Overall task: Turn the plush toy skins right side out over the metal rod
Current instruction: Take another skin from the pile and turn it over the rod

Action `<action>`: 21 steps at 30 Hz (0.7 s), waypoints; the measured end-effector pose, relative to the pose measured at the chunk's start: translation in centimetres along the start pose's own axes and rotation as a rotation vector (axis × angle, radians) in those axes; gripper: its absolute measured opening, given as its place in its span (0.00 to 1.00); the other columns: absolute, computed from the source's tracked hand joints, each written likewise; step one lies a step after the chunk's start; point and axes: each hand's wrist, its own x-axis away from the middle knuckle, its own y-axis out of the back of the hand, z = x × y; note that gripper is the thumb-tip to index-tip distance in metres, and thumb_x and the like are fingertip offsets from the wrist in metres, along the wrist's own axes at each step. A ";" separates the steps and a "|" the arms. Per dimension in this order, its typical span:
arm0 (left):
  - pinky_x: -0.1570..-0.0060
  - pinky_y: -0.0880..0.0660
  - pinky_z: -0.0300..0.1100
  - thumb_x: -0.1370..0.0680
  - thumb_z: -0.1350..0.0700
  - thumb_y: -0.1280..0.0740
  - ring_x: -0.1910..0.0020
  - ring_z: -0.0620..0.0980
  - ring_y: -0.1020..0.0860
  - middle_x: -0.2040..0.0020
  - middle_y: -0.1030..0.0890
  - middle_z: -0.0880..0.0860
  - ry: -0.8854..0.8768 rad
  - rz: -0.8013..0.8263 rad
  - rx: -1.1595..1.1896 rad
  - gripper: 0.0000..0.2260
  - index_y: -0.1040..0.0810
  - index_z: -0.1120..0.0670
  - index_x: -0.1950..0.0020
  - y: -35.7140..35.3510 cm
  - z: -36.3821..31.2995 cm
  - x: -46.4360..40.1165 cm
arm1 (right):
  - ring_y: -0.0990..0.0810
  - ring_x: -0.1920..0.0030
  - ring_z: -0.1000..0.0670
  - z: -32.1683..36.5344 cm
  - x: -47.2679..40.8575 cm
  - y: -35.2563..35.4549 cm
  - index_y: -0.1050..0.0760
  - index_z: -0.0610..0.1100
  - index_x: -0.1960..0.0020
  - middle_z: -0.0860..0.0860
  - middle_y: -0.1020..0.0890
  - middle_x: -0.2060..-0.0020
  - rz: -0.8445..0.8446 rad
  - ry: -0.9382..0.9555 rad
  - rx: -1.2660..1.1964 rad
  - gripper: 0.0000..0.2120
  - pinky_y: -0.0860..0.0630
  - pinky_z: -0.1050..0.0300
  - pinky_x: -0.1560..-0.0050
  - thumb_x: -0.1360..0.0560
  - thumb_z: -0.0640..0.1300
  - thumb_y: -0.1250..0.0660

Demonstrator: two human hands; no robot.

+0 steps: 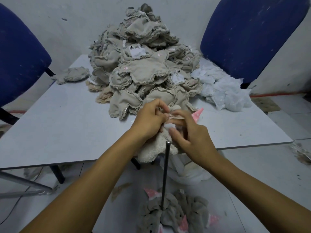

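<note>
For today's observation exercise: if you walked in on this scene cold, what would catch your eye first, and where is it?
First, the tall heap of beige inside-out plush skins at the far side of the grey table. Next, at the table's near edge, the left hand and right hand pinch a cream fluffy skin just above the tip of the upright metal rod. Finished grey skins cluster round its base.

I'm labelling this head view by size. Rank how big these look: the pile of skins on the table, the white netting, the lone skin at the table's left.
1. pile of skins
2. white netting
3. lone skin
</note>
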 end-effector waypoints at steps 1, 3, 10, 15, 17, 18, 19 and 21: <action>0.65 0.25 0.52 0.22 0.64 0.32 0.72 0.49 0.27 0.71 0.27 0.50 -0.015 -0.005 -0.036 0.08 0.23 0.51 0.56 0.0 0.0 0.2 | 0.22 0.65 0.57 -0.1 0.1 0.2 0.34 0.53 0.32 0.58 0.20 0.61 0.055 0.003 0.029 0.16 0.27 0.60 0.62 0.19 0.46 0.38; 0.66 0.27 0.46 0.22 0.63 0.32 0.70 0.47 0.28 0.69 0.26 0.50 -0.064 -0.028 -0.131 0.09 0.23 0.48 0.56 -0.1 -0.1 0.6 | 0.22 0.61 0.45 0.0 0.3 0.4 0.43 0.57 0.31 0.49 0.21 0.56 0.162 0.066 0.198 0.22 0.26 0.50 0.61 0.22 0.45 0.45; 0.39 0.31 0.53 0.28 0.42 0.36 0.38 0.52 0.35 0.43 0.33 0.50 0.130 0.034 -0.338 0.11 0.31 0.38 0.47 -1.5 -0.5 1.7 | 0.21 0.63 0.59 -0.3 -1.1 1.1 0.32 0.53 0.45 0.57 0.20 0.54 -0.067 -0.118 -0.056 0.14 0.24 0.62 0.59 0.24 0.39 0.31; 0.46 0.26 0.52 0.29 0.56 0.33 0.44 0.54 0.27 0.37 0.28 0.52 0.053 0.117 -0.264 0.20 0.32 0.35 0.44 -1.6 -0.9 2.1 | 0.24 0.44 0.49 -1.5 -1.3 1.5 0.35 0.53 0.35 0.52 0.25 0.41 0.120 -0.153 0.372 0.20 0.23 0.48 0.53 0.23 0.51 0.32; 0.61 0.24 0.45 0.30 0.63 0.33 0.53 0.53 0.23 0.43 0.24 0.54 -0.007 0.080 -0.109 0.24 0.29 0.38 0.44 -1.3 -0.9 2.0 | 0.23 0.49 0.50 -1.2 -1.2 1.4 0.37 0.56 0.34 0.55 0.24 0.47 0.140 -0.100 0.326 0.21 0.26 0.52 0.59 0.23 0.49 0.34; 0.62 0.25 0.44 0.31 0.65 0.33 0.53 0.52 0.22 0.45 0.23 0.54 -0.065 0.036 -0.110 0.25 0.28 0.40 0.42 -1.2 -0.8 2.2 | 0.23 0.56 0.53 -0.7 -1.3 1.4 0.37 0.57 0.35 0.58 0.24 0.53 0.143 -0.085 0.242 0.21 0.29 0.55 0.62 0.25 0.47 0.34; 0.60 0.26 0.44 0.31 0.66 0.33 0.51 0.52 0.23 0.46 0.23 0.53 -0.136 -0.015 -0.177 0.25 0.28 0.42 0.40 -1.3 -0.7 2.4 | 0.24 0.62 0.56 -0.2 -1.4 1.3 0.36 0.58 0.37 0.60 0.25 0.58 0.140 -0.092 0.119 0.21 0.31 0.56 0.65 0.26 0.45 0.35; 0.52 0.26 0.49 0.30 0.65 0.35 0.47 0.53 0.25 0.46 0.24 0.52 -0.269 -0.126 -0.378 0.25 0.28 0.45 0.36 -1.3 -0.6 2.6 | 0.25 0.69 0.56 0.8 -1.9 1.2 0.33 0.58 0.42 0.58 0.24 0.64 0.111 -0.126 -0.183 0.19 0.29 0.57 0.68 0.29 0.41 0.36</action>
